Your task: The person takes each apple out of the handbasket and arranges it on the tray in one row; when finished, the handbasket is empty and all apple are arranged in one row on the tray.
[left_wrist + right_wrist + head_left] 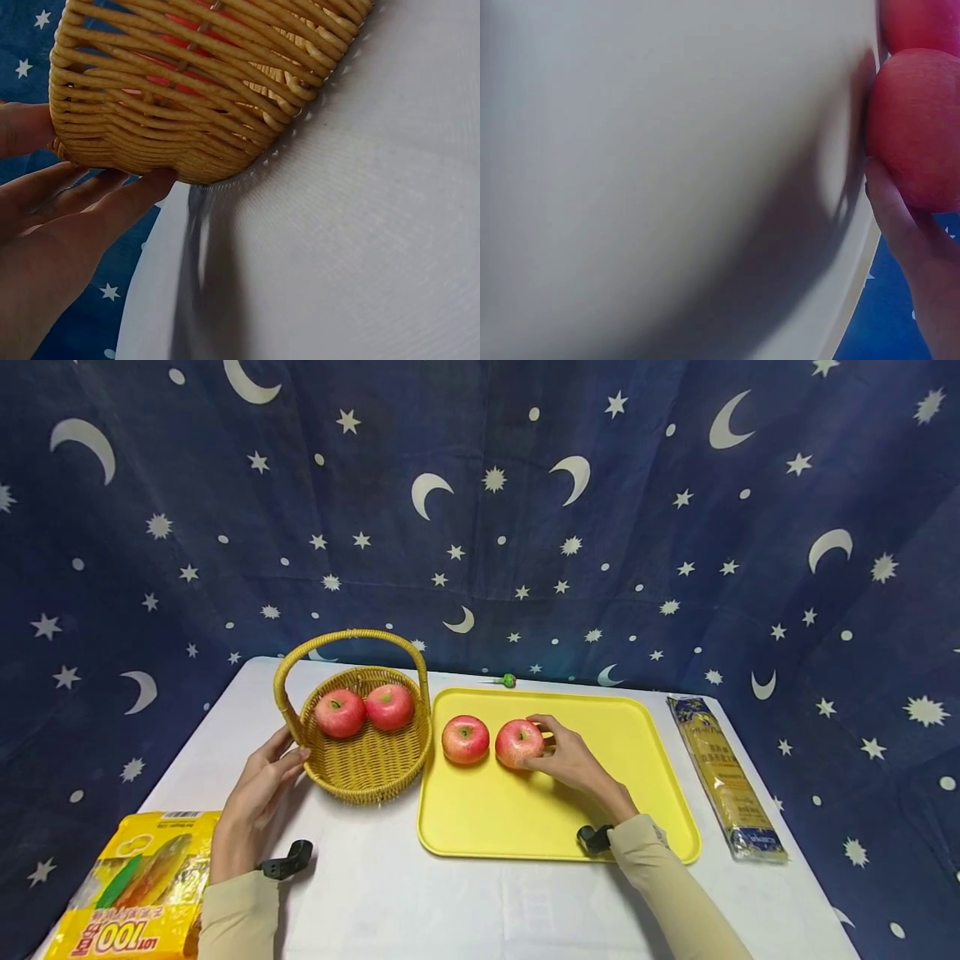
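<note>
A yellow wicker basket [367,772] with an arched handle stands on the left of the table, holding two red apples [341,713]. At its left side my left hand [255,793] grips the rim, thumb on top and fingers against the outer weave; the left wrist view shows these fingers [135,199] below the wicker [172,120]. Over on the yellow tray [480,818], my right hand [573,762] holds a red apple [519,744] from its right side. Another apple [465,740] sits just left of it. In the right wrist view, the held apple [919,127] partly hides my fingers.
Yellow candy-like packet [135,885] lies at the near left. A long pasta-like package [727,781] lies right of the tray. Behind the tray is a small green and red object [509,680]. A dark blue star-patterned cloth [495,527] hangs behind the white table [360,885].
</note>
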Action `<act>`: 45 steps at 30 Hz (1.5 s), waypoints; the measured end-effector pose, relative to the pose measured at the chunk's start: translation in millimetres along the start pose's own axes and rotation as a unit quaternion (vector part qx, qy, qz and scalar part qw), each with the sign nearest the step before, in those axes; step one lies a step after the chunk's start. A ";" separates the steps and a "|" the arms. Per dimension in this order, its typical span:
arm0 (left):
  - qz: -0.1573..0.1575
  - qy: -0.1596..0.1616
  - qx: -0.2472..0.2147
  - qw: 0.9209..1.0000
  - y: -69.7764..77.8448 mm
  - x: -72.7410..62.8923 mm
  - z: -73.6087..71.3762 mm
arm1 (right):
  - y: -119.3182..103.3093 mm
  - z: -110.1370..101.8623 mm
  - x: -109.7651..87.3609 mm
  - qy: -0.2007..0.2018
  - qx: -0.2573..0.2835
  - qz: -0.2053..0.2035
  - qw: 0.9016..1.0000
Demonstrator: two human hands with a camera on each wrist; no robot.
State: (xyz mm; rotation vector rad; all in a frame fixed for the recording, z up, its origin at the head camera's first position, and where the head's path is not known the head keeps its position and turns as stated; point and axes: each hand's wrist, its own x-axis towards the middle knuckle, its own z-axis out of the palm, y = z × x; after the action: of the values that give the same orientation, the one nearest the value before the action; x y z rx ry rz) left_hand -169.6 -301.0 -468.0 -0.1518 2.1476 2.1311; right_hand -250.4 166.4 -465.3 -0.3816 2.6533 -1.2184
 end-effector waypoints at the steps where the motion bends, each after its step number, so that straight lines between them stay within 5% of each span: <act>1: 0.000 0.000 -0.001 1.000 0.0 -0.1 -0.3 | 0.2 0.6 0.5 0.000 -0.002 -0.001 1.000; 17: 0.001 0.005 -0.006 1.000 -0.1 -3.7 -2.6 | -6.9 1.3 2.7 -0.019 -0.005 -0.008 1.000; 31: 0.005 0.001 -0.012 1.000 -1.0 -1.3 0.6 | -28.9 -10.0 6.8 0.055 0.018 -0.059 0.997; 45: 0.008 -0.003 -0.019 1.000 0.9 -1.1 2.2 | -74.8 23.3 23.0 0.036 0.063 -0.098 0.993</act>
State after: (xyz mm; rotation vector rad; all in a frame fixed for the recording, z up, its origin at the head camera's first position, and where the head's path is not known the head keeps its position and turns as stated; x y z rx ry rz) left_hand -168.6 -298.8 -466.9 -0.1322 2.1123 2.1803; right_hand -254.4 95.7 -424.8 -0.6012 2.6304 -1.4747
